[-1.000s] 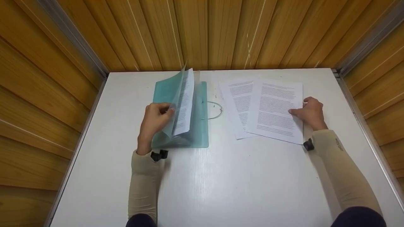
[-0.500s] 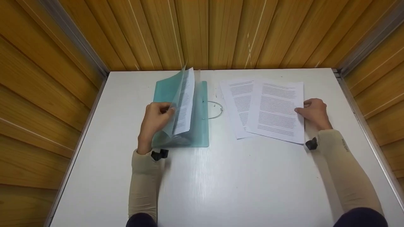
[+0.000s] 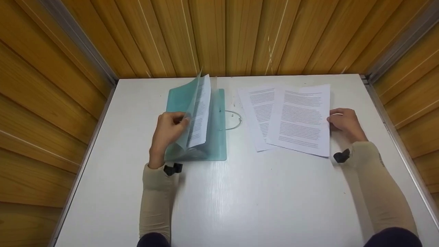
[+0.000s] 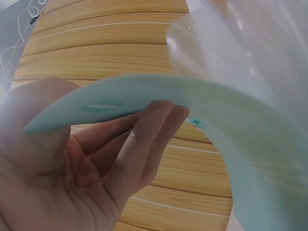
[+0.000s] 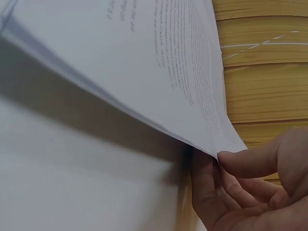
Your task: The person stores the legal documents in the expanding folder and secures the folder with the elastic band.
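A teal plastic folder (image 3: 221,147) lies at the left centre of the table, its front cover raised. My left hand (image 3: 170,124) pinches that curved cover (image 4: 159,91) between thumb and fingers, as the left wrist view shows close up. Beside the cover stand a printed sheet (image 3: 200,116) and clear plastic sleeves (image 4: 245,53). On the right lie printed paper sheets (image 3: 300,118), the front one overlapping another sheet (image 3: 261,109). My right hand (image 3: 345,123) pinches the right edge of the front paper, thumb on top and fingers underneath; in the right wrist view this edge is lifted off the table.
A thin wire-like loop (image 3: 240,120) sticks out from the folder's right side. Wood-patterned panels (image 3: 240,37) enclose the white table (image 3: 240,199) at the back and both sides. White cables (image 4: 14,48) show at the corner of the left wrist view.
My right hand has slid rightward from the printed surface to the paper's right edge, and that edge has risen a little. The left hand and folder look unmoved.
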